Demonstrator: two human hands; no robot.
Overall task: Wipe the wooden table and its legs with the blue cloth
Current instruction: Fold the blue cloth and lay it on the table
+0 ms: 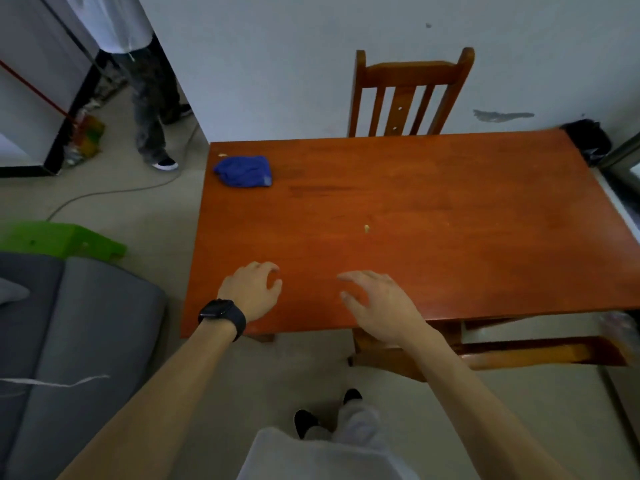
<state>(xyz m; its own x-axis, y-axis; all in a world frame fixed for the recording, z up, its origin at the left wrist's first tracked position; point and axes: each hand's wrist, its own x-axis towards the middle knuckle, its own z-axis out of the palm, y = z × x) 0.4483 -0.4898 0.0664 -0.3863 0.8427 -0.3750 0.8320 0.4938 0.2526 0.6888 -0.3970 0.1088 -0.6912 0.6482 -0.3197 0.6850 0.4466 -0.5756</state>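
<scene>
Empty, loose fingers [353,278] of left hand [251,292] and right hand [377,306] are well short of the blue cloth [244,170].

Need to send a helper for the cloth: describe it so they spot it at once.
Start at the reddish wooden table near the white wall. Look to its far left corner, left of the wooden chair. The blue cloth lies there crumpled, the only blue thing on the tabletop.
</scene>
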